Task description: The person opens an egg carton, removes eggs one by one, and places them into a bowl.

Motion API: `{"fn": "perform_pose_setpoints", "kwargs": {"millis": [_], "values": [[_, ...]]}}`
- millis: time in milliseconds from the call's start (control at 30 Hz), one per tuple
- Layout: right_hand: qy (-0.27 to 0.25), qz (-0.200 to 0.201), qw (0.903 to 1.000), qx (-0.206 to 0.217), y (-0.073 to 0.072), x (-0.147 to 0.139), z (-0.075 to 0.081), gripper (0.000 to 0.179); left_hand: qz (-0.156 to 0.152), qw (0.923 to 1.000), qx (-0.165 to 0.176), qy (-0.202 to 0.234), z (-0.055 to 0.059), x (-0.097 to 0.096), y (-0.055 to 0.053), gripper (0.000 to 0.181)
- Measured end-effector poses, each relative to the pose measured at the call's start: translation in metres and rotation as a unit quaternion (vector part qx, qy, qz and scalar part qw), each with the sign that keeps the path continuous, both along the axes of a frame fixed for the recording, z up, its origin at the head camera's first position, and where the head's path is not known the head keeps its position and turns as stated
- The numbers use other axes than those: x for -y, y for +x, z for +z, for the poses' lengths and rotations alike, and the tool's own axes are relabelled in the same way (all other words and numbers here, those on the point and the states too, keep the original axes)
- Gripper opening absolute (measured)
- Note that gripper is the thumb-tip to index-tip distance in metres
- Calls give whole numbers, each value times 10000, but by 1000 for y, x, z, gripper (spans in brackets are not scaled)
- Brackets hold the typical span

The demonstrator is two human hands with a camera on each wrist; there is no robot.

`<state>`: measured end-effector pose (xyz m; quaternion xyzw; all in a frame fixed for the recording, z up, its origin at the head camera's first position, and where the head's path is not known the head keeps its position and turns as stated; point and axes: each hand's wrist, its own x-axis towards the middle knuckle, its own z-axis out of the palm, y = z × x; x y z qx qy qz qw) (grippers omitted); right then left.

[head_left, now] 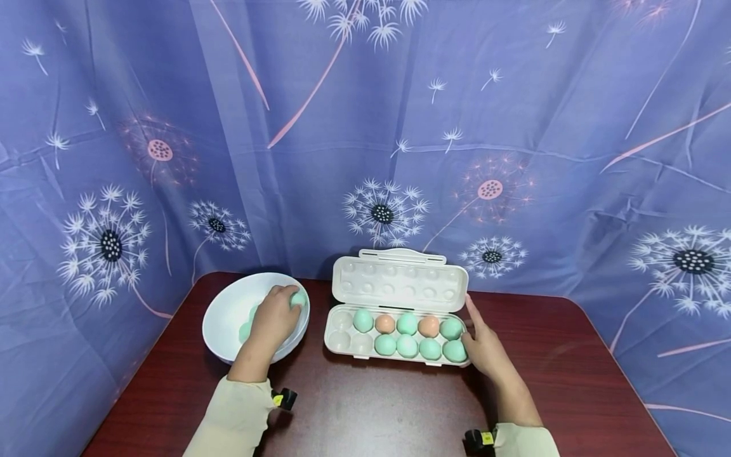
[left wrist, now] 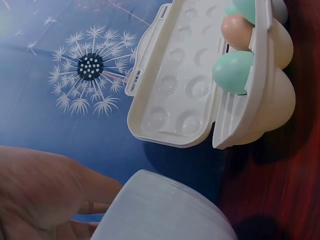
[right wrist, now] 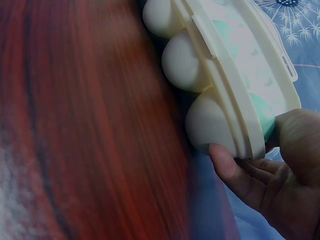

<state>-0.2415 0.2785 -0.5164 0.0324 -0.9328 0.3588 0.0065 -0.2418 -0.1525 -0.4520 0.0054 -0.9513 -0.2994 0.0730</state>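
My left hand [head_left: 276,317] reaches over the white bowl [head_left: 219,311] and pinches a light green egg [head_left: 297,299] near its right rim. More green eggs [head_left: 245,331] lie inside the bowl, partly covered by the hand. In the left wrist view the held egg is hidden behind the bowl's side [left wrist: 160,210]. A white egg carton [head_left: 365,355] stands with its lid [head_left: 400,284] raised. Green eggs and two orange eggs [head_left: 385,324] sit in it; three pockets at its left end are bare. My right hand [head_left: 488,349] grips the carton's right end.
Carton and bowl stand side by side towards the back of a dark red wooden table [head_left: 365,406], with a gap between them. Behind and beside the table hangs a blue curtain [head_left: 320,178] with dandelion prints.
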Motion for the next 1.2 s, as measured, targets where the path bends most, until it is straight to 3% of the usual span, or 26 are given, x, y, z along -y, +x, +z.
{"fn": "perform_pose_setpoints", "kwargs": {"millis": [367,1200], "values": [[0,-16,10000,18,0,0,0,85,-275,9990,242,-271,-10,6,-3,41],[-32,-21,10000,-47,-1,0,-1,84,-423,9942,636,-759,-21,11,-8,40]]}}
